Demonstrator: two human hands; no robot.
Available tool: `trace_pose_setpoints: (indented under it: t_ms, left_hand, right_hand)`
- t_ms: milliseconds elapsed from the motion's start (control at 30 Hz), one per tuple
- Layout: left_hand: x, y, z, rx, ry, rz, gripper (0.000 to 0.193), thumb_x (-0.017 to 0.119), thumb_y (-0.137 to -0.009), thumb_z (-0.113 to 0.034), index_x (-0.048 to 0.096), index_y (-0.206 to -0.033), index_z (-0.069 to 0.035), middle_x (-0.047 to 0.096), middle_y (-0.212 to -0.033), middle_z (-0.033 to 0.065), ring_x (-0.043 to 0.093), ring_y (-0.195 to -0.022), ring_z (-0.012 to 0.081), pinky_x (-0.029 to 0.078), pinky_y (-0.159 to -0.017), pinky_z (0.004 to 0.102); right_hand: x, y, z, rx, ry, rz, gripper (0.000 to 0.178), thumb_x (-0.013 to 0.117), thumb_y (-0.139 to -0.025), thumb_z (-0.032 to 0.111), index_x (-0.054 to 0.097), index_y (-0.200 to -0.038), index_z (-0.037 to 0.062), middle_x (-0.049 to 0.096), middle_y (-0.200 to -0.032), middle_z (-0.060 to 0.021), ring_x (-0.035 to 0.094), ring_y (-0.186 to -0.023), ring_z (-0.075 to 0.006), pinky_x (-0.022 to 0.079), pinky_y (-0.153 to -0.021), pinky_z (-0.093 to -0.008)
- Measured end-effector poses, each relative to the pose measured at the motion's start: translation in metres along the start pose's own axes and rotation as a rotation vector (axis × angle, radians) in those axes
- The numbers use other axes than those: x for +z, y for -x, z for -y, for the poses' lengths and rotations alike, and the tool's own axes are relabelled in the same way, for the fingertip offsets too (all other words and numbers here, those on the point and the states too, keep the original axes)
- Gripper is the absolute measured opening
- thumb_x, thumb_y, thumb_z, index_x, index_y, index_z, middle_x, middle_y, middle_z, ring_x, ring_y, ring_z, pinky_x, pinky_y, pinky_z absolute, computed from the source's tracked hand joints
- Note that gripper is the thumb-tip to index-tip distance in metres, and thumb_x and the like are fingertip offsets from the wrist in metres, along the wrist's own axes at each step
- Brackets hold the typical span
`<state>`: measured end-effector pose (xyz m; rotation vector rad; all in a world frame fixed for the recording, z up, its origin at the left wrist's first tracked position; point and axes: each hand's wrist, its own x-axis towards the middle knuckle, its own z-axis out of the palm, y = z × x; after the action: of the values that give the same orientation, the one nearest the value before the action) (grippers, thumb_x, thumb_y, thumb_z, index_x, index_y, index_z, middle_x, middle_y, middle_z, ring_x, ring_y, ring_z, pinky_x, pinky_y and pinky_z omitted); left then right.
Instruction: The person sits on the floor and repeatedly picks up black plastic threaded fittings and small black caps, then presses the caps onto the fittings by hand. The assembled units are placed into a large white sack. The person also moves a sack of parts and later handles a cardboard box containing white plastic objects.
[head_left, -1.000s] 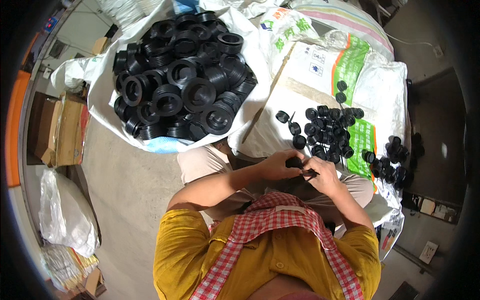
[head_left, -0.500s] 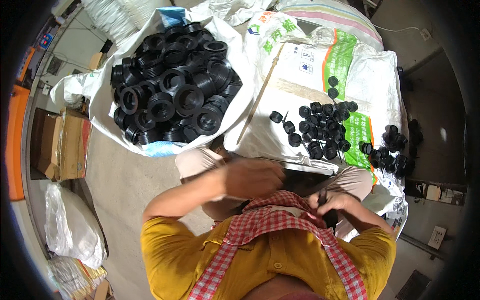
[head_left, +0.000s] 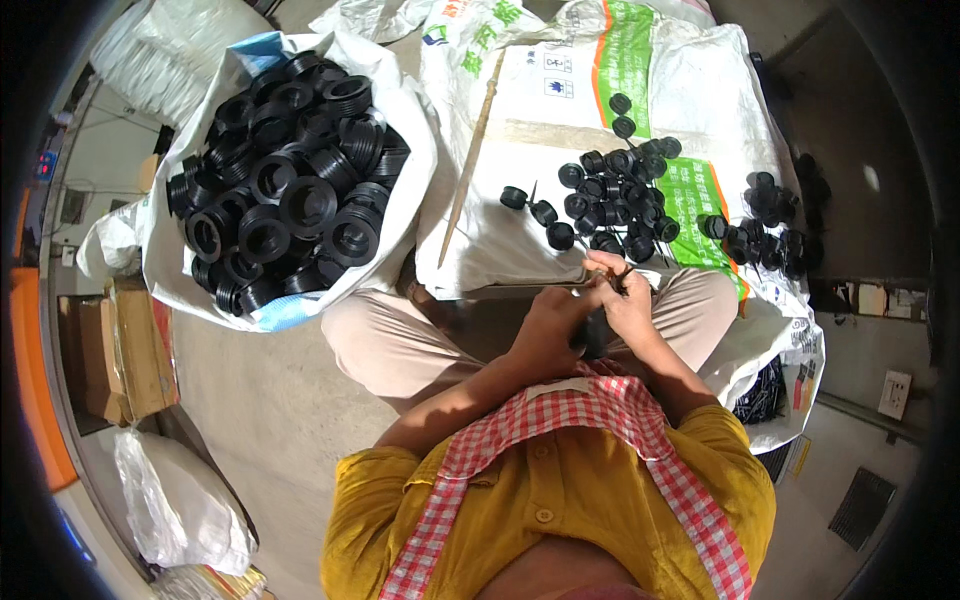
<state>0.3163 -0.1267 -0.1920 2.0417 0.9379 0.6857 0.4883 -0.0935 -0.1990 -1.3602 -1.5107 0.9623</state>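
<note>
My left hand [head_left: 550, 328] and my right hand [head_left: 625, 300] meet above my lap, close to the front edge of the sack-covered surface. Between them a dark piece [head_left: 592, 336], mostly covered by my fingers, is gripped by my left hand. The fingers of my right hand are pinched together around a thin black piece [head_left: 622, 280] whose kind is hard to make out. Just beyond my hands, small black caps [head_left: 615, 195] lie in a loose cluster, some with thin stems sticking out.
A white sack [head_left: 420, 215] full of black ribbed plastic rings [head_left: 310, 205] stands at the left. A thin wooden stick [head_left: 470, 160] lies on the sacks [head_left: 540, 150]. More black caps [head_left: 770, 240] sit at the right edge. A cardboard box [head_left: 140, 350] stands far left.
My hands have come together; my left hand moved right, my right hand rose from my lap. The view has shifted, so the sacks appear further up and left.
</note>
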Motion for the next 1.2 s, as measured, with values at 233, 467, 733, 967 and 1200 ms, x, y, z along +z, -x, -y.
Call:
trace_pose_setpoints:
  t_ms: [233,467,733,967,1200]
  left_hand:
    - [-0.158,0.016,-0.037,0.144,-0.654,-0.551,0.058,0.067,-0.06,-0.01,0.056,-0.117,-0.004,0.055,-0.099,0.0154,0.051,-0.088,0.0289,0.042,-0.076,0.0379]
    - [-0.386,0.08,0.021,-0.249,-0.321,-1.362,0.048,0.065,-0.072,-0.006,0.056,-0.119,0.0,0.063,-0.105,0.0111,0.06,-0.092,0.0192,0.046,-0.084,0.0283]
    - [-0.459,0.145,0.073,-0.78,-0.051,-1.192,0.061,0.07,-0.076,-0.026,0.05,-0.124,0.007,0.062,-0.107,0.0152,0.061,-0.091,0.0227,0.049,-0.078,0.0293]
    - [-0.345,0.073,-0.038,-0.194,-1.153,-1.119,0.039,0.057,-0.09,-0.025,0.057,-0.121,-0.002,0.051,-0.128,0.0194,0.05,-0.117,0.0303,0.04,-0.097,0.0385]
    - [-0.135,-0.027,-0.007,0.13,-0.053,0.089,0.032,0.065,-0.079,-0.012,0.059,-0.109,-0.003,0.063,-0.105,0.0158,0.062,-0.092,0.0328,0.049,-0.078,0.0419]
  right_hand:
    - [-0.178,0.03,-0.03,0.429,0.84,-0.499,0.034,0.056,-0.075,0.001,0.064,-0.108,0.0074,0.068,-0.088,-0.0137,0.065,-0.081,-0.0186,0.049,-0.07,-0.0307]
    - [-0.376,0.168,-0.075,1.048,1.338,-0.449,0.067,0.067,-0.078,0.043,0.047,-0.131,0.0071,0.058,-0.12,-0.0193,0.056,-0.108,-0.0372,0.044,-0.091,-0.0416]
    - [-0.283,0.037,-0.054,-0.039,1.063,-0.511,0.043,0.066,-0.079,0.01,0.055,-0.12,0.0013,0.058,-0.119,-0.0149,0.055,-0.108,-0.031,0.04,-0.096,-0.0393]
    - [-0.066,-0.105,-0.097,0.059,0.476,0.186,0.04,0.069,-0.079,0.024,0.061,-0.111,0.0029,0.061,-0.112,-0.0165,0.058,-0.104,-0.0291,0.045,-0.09,-0.0356]
    - [0.107,-0.172,-0.17,0.462,0.489,0.261,0.056,0.066,-0.079,0.026,0.047,-0.122,-0.0034,0.058,-0.111,-0.026,0.055,-0.107,-0.0376,0.044,-0.091,-0.0391]
